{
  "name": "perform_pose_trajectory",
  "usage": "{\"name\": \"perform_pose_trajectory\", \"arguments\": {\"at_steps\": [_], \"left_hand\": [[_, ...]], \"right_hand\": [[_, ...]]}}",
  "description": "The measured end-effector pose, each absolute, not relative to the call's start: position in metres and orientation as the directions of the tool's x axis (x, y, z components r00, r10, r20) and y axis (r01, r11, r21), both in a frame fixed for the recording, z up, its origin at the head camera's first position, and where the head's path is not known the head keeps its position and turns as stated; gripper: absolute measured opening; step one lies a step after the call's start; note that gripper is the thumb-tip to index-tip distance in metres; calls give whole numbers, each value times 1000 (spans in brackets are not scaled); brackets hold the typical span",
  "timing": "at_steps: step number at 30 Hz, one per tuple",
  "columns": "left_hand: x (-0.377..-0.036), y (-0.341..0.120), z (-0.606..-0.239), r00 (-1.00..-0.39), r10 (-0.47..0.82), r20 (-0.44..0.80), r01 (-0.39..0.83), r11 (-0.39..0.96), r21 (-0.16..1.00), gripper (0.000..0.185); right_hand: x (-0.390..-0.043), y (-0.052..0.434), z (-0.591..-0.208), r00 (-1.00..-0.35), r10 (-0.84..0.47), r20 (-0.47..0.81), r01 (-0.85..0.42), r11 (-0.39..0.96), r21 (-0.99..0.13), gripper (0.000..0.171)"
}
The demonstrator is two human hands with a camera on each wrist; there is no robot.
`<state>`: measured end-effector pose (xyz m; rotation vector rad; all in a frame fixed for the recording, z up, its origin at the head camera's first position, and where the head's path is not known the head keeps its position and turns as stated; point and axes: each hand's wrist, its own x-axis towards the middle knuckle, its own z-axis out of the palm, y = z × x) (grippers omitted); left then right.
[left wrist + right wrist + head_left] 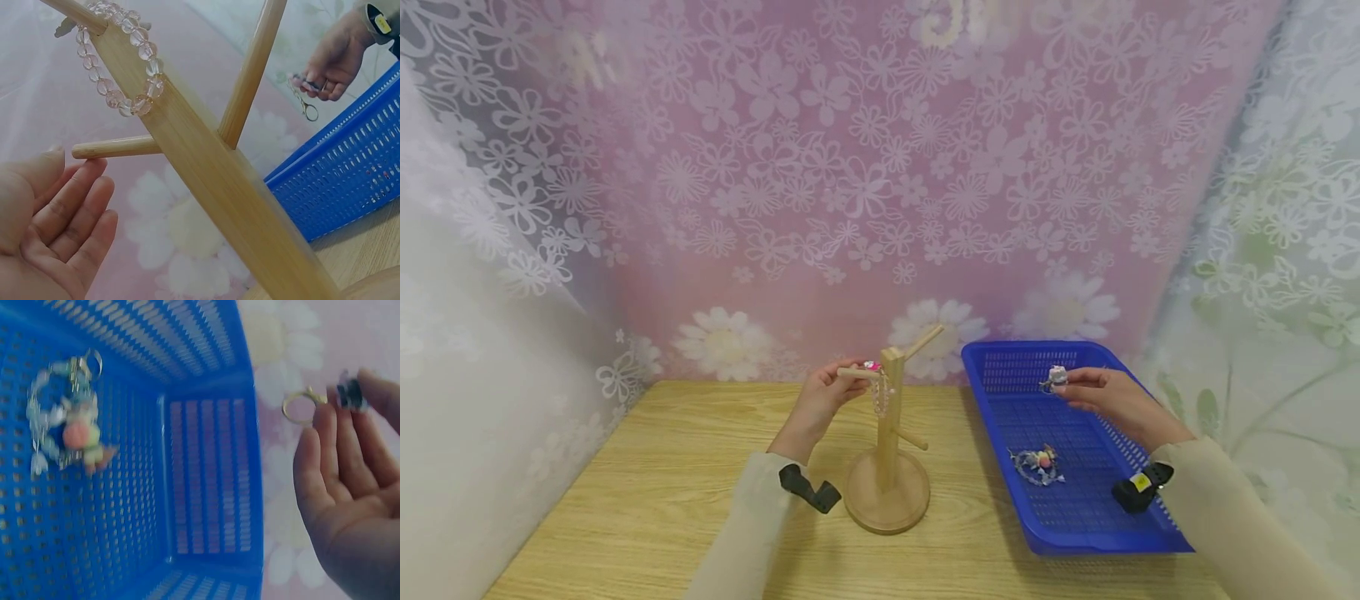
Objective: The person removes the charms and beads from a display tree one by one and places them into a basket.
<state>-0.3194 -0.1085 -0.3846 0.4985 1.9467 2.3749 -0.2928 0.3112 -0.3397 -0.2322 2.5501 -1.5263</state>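
A pink and clear bead bracelet (148,51) with a bright pink ornament (872,365) hangs on an upper peg of the wooden stand (887,458). My left hand (820,402) is beside that stand; in the left wrist view its fingers are loosely extended, the fingertips at the end of a peg (119,147), holding nothing. Above the far part of the blue basket, my right hand (1116,402) pinches a small charm keychain (1057,374) between thumb and fingers. A gold-coloured ring (300,407) dangles from it; the charm is partly covered by the fingers.
Inside the blue basket (990,417) lies a beaded keychain (76,434) with a peach-coloured charm and a metal ring. The basket stands right of the stand on the wooden table (647,492). Floral curtains (865,167) hang behind and at both sides.
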Motion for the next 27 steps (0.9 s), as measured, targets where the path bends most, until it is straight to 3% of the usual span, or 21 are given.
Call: {"name": "perform_pose_trajectory", "arguments": {"at_steps": [11,17,24,27], "left_hand": [[-320,-98,-384,-959,170,229,187,-231,955,33],[-321,-98,-383,-954,171,246,212,-196,957,30],[-319,-99,-380,-946,212,244,212,-159,964,32],[-317,-99,-378,-951,207,229,204,-135,970,32]], "right_hand": [[-318,330,-360,-946,-305,-108,-23,395,-918,43],[-327,338,-377,-923,-362,-127,-39,418,-908,47],[-330,341,-393,-931,-316,-184,3,497,-868,57],[-331,340,-395,-925,-332,-185,-2,491,-871,54]]}}
